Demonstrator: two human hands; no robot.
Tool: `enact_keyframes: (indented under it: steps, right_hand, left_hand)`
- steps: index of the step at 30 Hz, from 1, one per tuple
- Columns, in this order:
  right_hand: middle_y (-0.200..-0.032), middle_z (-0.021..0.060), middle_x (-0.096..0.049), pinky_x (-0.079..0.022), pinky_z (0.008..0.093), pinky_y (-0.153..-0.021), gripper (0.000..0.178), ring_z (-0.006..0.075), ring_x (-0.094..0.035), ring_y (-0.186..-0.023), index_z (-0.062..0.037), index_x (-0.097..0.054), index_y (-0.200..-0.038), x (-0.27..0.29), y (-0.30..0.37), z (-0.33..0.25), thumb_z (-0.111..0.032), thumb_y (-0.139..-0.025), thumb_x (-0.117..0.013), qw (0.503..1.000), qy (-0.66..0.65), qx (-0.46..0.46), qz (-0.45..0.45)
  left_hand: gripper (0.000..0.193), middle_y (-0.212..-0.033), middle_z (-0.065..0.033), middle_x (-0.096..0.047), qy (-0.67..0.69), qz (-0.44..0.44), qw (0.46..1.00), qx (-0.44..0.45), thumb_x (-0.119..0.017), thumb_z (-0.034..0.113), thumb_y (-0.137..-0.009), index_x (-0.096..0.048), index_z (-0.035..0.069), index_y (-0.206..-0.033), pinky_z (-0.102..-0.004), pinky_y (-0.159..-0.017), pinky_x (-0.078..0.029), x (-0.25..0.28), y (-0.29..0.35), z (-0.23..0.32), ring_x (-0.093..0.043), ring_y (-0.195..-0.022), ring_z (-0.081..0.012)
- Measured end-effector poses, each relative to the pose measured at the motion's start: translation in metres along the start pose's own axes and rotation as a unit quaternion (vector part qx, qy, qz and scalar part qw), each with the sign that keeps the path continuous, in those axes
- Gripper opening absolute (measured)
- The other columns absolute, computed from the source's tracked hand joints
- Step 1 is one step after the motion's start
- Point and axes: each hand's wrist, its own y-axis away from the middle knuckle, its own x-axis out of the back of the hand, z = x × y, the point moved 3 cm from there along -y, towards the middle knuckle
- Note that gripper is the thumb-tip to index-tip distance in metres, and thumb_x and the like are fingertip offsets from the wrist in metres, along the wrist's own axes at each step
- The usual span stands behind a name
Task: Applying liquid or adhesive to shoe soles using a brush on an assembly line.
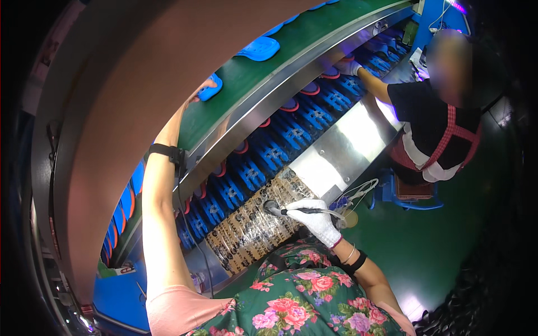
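Note:
My left hand (204, 89) is bare and reaches far forward over the green conveyor belt (241, 84). Its fingers are closed on a blue shoe sole (212, 88) lying at the belt's near-left stretch; part of the grip is hidden. In my white-gloved right hand (318, 219) is a slim black-handled tool (305, 210) with a thin clear tube trailing off behind. The tool's front end meets a dark round spot (272, 208) on a tape-covered cardboard sheet (252, 232). Whether that spot is a small cup or the tool's own head, I cannot tell.
Below the belt runs a row of blue holders (274, 157) with pink-rimmed pieces. More blue soles (260, 49) lie on the belt. A brown curved hood (123, 112) hangs overhead. At right, a co-worker (434, 123) reaches into the row near a blue stool (414, 196).

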Motion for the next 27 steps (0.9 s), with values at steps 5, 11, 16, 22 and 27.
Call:
enact_keyframes:
  steps: [5,11,16,22,27]
  right_hand:
    - [-0.100,0.0079,-0.078,-0.056,0.0295,-0.085,0.017,0.0151,-0.073,-0.092,-0.0030,-0.080,-0.102,-0.015,0.003,0.011,-0.009,-0.087,-0.080,1.000,-0.007,0.000,-0.006]
    - [-0.104,0.0078,-0.079,-0.057,0.0293,-0.086,0.017,0.0145,-0.072,-0.093,-0.0002,-0.079,-0.106,-0.038,0.011,0.015,-0.002,-0.089,-0.076,0.999,-0.010,-0.009,-0.032]
    - [-0.103,0.0073,-0.078,-0.055,0.0259,-0.081,0.017,0.0110,-0.070,-0.091,0.0006,-0.079,-0.107,-0.051,0.014,0.021,-0.002,-0.090,-0.076,0.999,-0.015,-0.028,-0.036]
    - [-0.097,0.0049,-0.078,-0.054,0.0245,-0.075,0.019,0.0088,-0.069,-0.083,0.0007,-0.078,-0.108,-0.056,0.019,0.023,-0.004,-0.090,-0.077,1.000,-0.017,-0.012,-0.018]
    - [-0.096,0.0058,-0.078,-0.052,0.0223,-0.068,0.021,0.0081,-0.067,-0.075,0.0002,-0.078,-0.110,-0.060,0.012,0.010,0.000,-0.089,-0.076,0.996,-0.058,-0.054,0.029]
  left_hand:
    - [0.091,-0.109,-0.0097,-0.062,-0.021,-0.105,0.994,-0.014,-0.087,0.052,-0.062,-0.057,0.010,-0.137,-0.0264,-0.064,-0.041,0.012,0.045,-0.020,-0.056,-0.088,-0.0145]
    - [0.040,-0.095,0.0013,-0.059,0.003,-0.101,0.993,-0.065,-0.082,0.043,-0.081,-0.065,0.012,-0.101,-0.0265,-0.081,-0.040,0.028,0.118,-0.047,-0.054,-0.093,-0.0125]
    - [0.023,-0.095,-0.0025,-0.059,0.367,-0.039,0.928,-0.053,-0.077,0.023,-0.088,-0.066,0.007,-0.100,-0.0268,-0.083,-0.046,0.022,0.185,-0.104,-0.056,-0.093,-0.0113]
    - [0.093,-0.121,-0.0120,-0.056,0.395,0.138,0.905,-0.082,-0.073,-0.008,-0.077,-0.032,0.008,-0.158,-0.0374,-0.097,-0.057,-0.020,0.308,-0.129,-0.065,-0.116,-0.0244]
    - [0.077,-0.127,-0.0164,-0.062,0.505,0.076,0.858,0.051,-0.072,0.003,-0.076,-0.041,0.001,-0.147,-0.0366,-0.097,-0.055,-0.059,0.326,-0.166,-0.065,-0.113,-0.0255]
